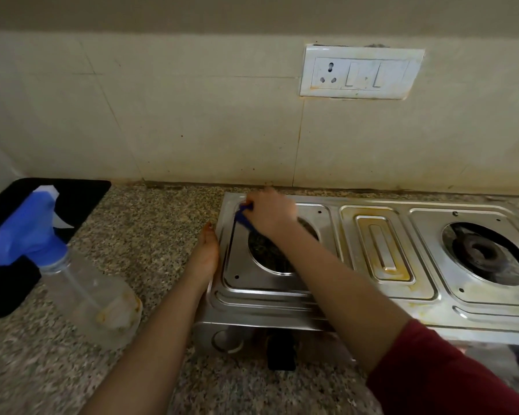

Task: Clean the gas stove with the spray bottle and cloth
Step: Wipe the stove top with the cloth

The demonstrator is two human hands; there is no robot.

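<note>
Two hands: right hand (270, 212) grips blue cloth (244, 219) on stained steel stove (384, 250); left hand (206, 253) flat beside.

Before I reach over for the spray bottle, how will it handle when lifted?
Probably light: the spray bottle looks clear and nearly empty. Likely top-heavy under the bulky blue trigger head, so a sideways nudge may tip it. The smooth plastic might be slippery; the neck seems safest.

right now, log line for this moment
right hand: grips blue cloth on stove far-left corner | left hand: at stove left side | spray bottle: on counter
</note>
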